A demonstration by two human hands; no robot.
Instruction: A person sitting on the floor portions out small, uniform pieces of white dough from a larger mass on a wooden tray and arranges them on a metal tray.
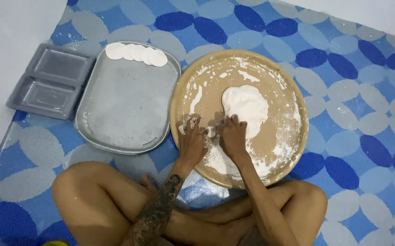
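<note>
A round tan tray [297,118] dusted with white flour lies on the mat in front of my crossed legs. A flat lump of white dough [246,108] rests near its middle. My left hand [192,139] and my right hand [232,136] are side by side on the tray's near-left part, both pinching a small white piece of dough [211,132] between their fingers. My right hand's fingertips touch the edge of the big lump.
A grey metal tray [124,105] lies to the left, with several flat white dough discs [136,53] in a row at its far end. Further left sits a clear two-compartment plastic container [51,82]. A blue patterned mat [357,114] covers the floor.
</note>
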